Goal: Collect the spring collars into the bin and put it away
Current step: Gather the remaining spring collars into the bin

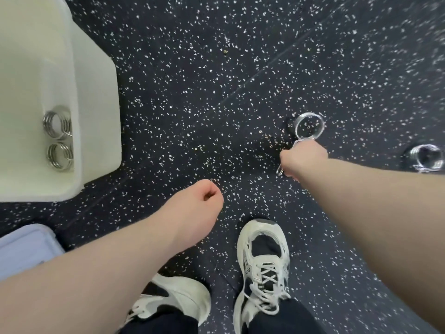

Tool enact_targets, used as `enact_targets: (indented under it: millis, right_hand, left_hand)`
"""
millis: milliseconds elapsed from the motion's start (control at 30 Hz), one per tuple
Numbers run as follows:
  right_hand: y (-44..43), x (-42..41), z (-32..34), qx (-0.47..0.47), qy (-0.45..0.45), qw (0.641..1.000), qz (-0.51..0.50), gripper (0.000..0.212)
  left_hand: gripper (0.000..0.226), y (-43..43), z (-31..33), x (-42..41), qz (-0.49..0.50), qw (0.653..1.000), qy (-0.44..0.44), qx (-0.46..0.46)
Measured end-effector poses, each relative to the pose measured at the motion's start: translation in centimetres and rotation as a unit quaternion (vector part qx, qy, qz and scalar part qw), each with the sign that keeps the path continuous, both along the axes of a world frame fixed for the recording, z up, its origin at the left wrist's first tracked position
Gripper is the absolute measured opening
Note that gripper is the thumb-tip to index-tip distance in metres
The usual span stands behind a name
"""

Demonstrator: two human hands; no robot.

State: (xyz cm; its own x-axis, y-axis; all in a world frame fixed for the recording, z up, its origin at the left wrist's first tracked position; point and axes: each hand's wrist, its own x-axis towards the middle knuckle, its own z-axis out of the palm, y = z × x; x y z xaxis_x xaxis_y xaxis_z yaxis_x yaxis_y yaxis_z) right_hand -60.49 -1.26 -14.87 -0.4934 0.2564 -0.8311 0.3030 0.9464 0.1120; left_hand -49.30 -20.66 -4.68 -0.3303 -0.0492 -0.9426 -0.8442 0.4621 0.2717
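four spring collars [309,127], one bin [96,92], two shoes [263,261]

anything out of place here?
One spring collar lies loose on the floor at far right, away from the white bin, which holds two. The right hand grips another. Nothing looks damaged.

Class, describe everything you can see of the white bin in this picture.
The white bin stands on the speckled dark floor at the upper left, partly cut off by the frame. It looks like matte plastic, with thick walls, rounded corners and an open top. Two coiled metal spring collars lie inside against its right wall, one above the other in the view. Neither hand touches it.
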Motion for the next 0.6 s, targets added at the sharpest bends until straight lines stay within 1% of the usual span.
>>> enact_targets:
  millis: [33, 100, 133, 233, 333, 400, 500, 600]
  right_hand:
    - [0.1, 0.3, 0.3, -0.021, 0.027, 0.999, -0.004, 0.016]
    - [0.5, 1.0, 1.5, -0.099, 0.078, 0.992, -0.03, 0.015]
    - [0.7, 1.4, 2.3, -0.15, 0.074, 0.985, -0.034, 0.017]
    - [1.2, 2.1, 5.0, -0.259, -0.023, 0.965, -0.031, 0.017]
    - [2.3, 2.7, 6.8, -0.309, -0.098, 0.945, -0.035, 0.017]
    - [3.0, 3.2, 7.8, -0.34, -0.125, 0.93, -0.056, 0.018]
    - [4.0, 3.8, 8.9, -0.386, -0.169, 0.897, -0.132, 0.02]
    - [5.1, 4.5, 9.2, -0.405, -0.187, 0.885, -0.134, 0.018]
  left_hand:
    - [0.022, 0.1, 0.1, -0.2, -0.001, 1.0, 0.001, -0.003]
    - [0.021, 0.7, 0.5, -0.8, -0.006, 1.0, 0.004, -0.007]
    - [0.021, 1.1, 0.6, -1.1, -0.006, 1.0, 0.002, -0.008]
    - [0.024, 2.5, 1.1, -1.7, -0.018, 1.0, -0.014, -0.004]
    - [0.041, 4.5, 1.8, -2.1, -0.033, 0.999, -0.014, 0.006]
    - [0.05, 5.9, 2.4, -2.6, -0.032, 0.999, -0.006, 0.014]
    - [0.056, 7.7, 3.3, -3.5, -0.05, 0.998, -0.009, 0.025]
    - [0.058, 9.2, 3.4, -4.1, -0.076, 0.997, -0.003, 0.019]
